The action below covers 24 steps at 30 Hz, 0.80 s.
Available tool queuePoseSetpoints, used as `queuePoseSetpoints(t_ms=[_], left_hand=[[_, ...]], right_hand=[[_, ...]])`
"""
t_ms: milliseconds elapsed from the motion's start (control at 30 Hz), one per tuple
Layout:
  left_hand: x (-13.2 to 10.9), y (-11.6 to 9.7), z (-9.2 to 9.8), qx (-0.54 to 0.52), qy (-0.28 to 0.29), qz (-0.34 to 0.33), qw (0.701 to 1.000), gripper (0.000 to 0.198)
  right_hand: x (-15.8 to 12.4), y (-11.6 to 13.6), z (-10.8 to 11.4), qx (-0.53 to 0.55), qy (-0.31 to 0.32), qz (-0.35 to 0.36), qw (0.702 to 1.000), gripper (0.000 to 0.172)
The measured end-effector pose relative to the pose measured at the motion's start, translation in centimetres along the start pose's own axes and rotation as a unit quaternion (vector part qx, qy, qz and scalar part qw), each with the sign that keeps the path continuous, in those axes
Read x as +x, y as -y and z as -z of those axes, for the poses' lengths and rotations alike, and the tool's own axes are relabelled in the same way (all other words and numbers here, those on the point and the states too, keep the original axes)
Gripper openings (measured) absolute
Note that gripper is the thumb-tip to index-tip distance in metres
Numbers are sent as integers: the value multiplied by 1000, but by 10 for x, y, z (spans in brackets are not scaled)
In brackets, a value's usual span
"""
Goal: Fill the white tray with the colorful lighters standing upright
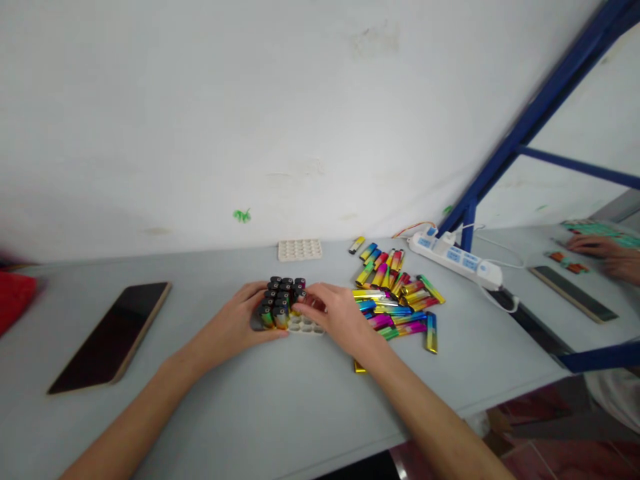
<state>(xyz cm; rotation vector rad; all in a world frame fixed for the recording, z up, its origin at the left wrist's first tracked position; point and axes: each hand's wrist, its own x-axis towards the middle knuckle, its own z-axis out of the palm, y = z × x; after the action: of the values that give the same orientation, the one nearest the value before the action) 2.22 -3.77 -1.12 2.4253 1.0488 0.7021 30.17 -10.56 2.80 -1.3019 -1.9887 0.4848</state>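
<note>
A white slotted tray (306, 325) lies on the grey table (280, 413) with several rainbow lighters (283, 297) standing upright in it, black caps up. My left hand (235, 320) rests against the tray's left side, fingers curled round the standing lighters. My right hand (337, 313) sits at the tray's right side, fingertips pinched on a lighter beside the group. A loose pile of rainbow lighters (400, 293) lies just right of my right hand. One lighter (359, 367) pokes out under my right wrist.
A dark phone (113, 337) lies at the left. An empty white tray (300, 250) sits by the wall. A power strip (455, 257) and blue frame (505, 153) stand at the right. Another person's hand (607, 257) works at the far right. Red object (15, 297) at left edge.
</note>
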Motion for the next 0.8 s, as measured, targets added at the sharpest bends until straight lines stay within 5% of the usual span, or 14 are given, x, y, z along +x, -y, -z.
queuePoseSetpoints(t_ms=[200, 400, 633, 800], left_hand=[[0, -4, 1, 8, 1, 8, 1000, 68], [2, -7, 3, 5, 6, 2, 1000, 68], [4, -17, 7, 10, 2, 15, 1000, 67], [5, -12, 4, 1, -5, 8, 1000, 63]], right_hand=[[0, 9, 13, -124, 59, 38, 990, 20], [-2, 7, 14, -154, 59, 3, 986, 34], [0, -60, 53, -181, -140, -68, 971, 37], [27, -106, 92, -276, -135, -201, 930, 32]])
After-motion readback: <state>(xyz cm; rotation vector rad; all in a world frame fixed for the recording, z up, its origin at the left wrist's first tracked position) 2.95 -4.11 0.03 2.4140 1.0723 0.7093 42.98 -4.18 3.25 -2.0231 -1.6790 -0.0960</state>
